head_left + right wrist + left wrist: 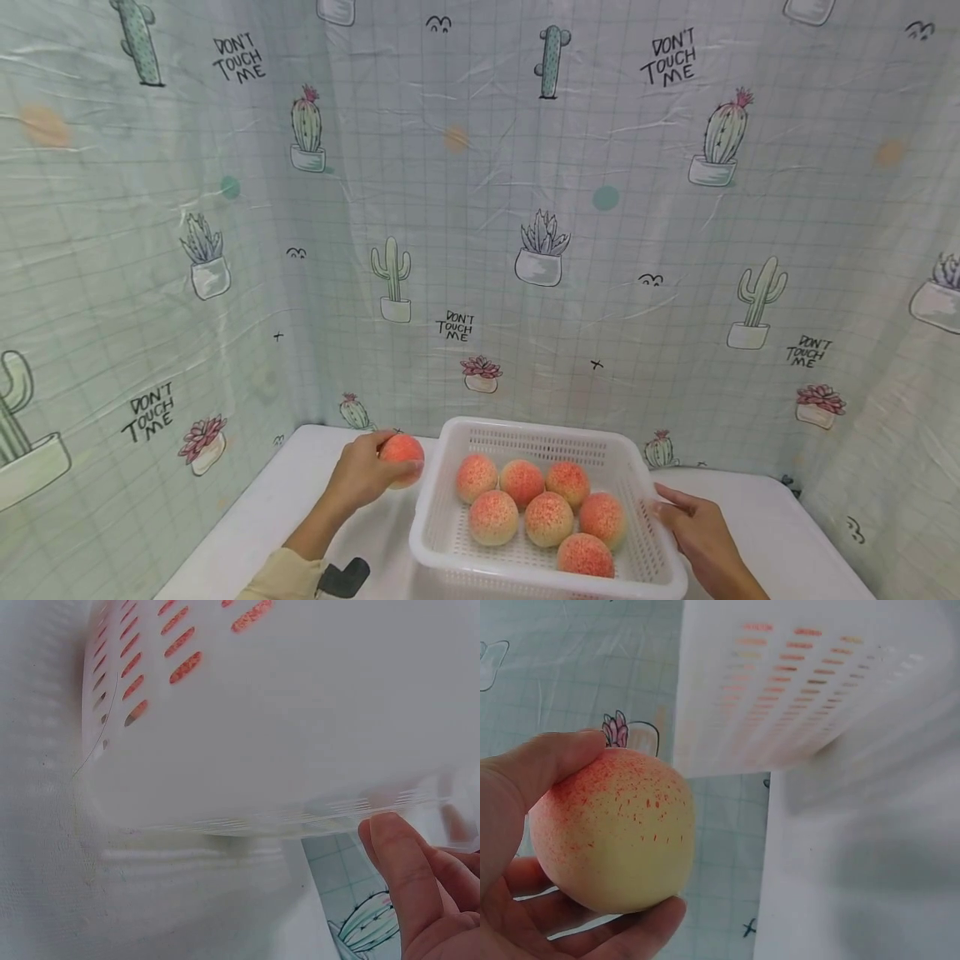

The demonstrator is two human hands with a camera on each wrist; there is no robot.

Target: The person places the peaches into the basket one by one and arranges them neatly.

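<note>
My left hand (365, 473) grips a peach (402, 459) just outside the left rim of a white plastic basket (429, 500). In the left wrist view the peach (619, 832) is pale yellow with red speckles, thumb on top and fingers curled beneath it. Several more peaches lie in the basket, among them a front one (586, 556) and a left one (492, 517). At the opposite side, my right hand (697, 529) holds the basket by its right rim. The right wrist view has its fingers (405, 862) bent up against the underside of that rim.
The basket stands on a white table (772, 533). A cactus-print curtain (495, 208) surrounds the table at the back and both sides. Near my left sleeve, a dark grey strap-like piece (347, 577) shows at the wrist.
</note>
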